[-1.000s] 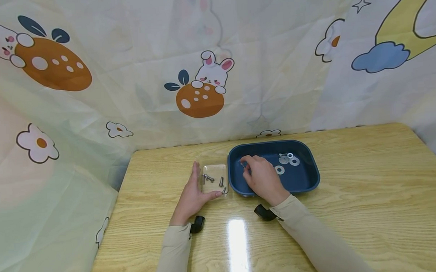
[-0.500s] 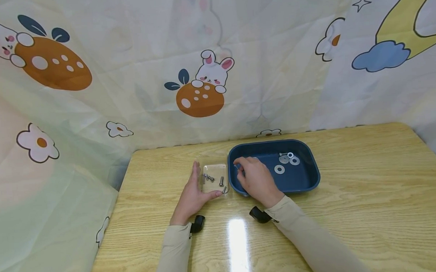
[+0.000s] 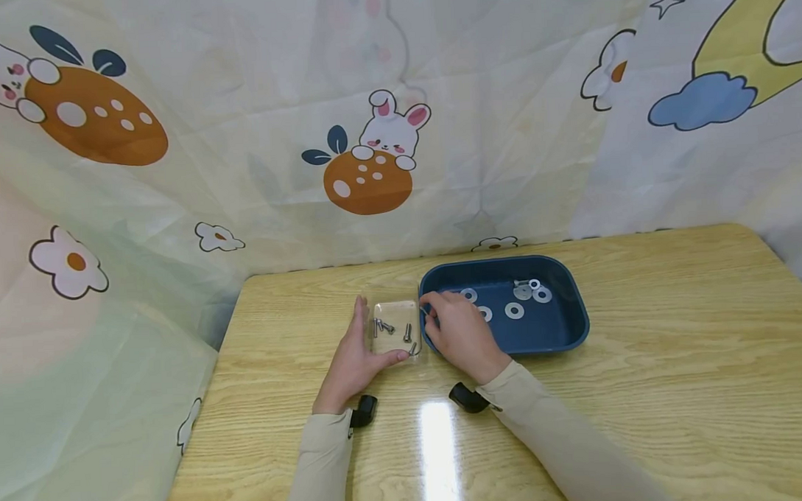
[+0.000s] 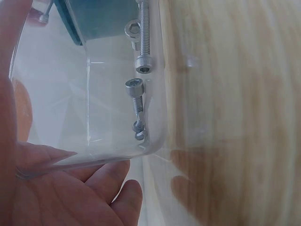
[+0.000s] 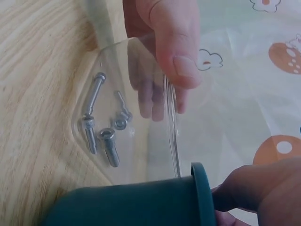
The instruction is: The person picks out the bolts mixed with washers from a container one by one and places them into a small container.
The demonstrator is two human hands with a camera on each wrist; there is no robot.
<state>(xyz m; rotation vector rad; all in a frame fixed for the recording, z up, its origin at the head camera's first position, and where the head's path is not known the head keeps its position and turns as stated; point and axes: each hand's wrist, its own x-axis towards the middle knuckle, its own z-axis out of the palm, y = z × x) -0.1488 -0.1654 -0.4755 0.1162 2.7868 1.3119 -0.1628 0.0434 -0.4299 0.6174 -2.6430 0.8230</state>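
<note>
My left hand (image 3: 353,361) grips a clear plastic box (image 3: 395,311), thumb at the near rim and fingers along its left side. Several metal socket-head screws (image 4: 142,42) lie on the box floor. My right hand (image 3: 465,335) is over the left end of a blue tray (image 3: 578,314), fingertips right at the rim beside the box. Between its thumb and finger it pinches a small screw (image 4: 44,18), visible through the box wall in the left wrist view. The right wrist view shows the tray rim hiding most of those fingertips.
Several flat washers (image 3: 514,311) lie in the blue tray, with another screw (image 3: 521,282) among them toward the back right. Both containers stand side by side on a wooden table (image 3: 677,359). A printed cloth (image 3: 503,129) hangs behind the table.
My right hand has moved left within the tray toward the box, carrying the pinched screw and uncovering washers behind it. My left hand and the box have stayed in place.
</note>
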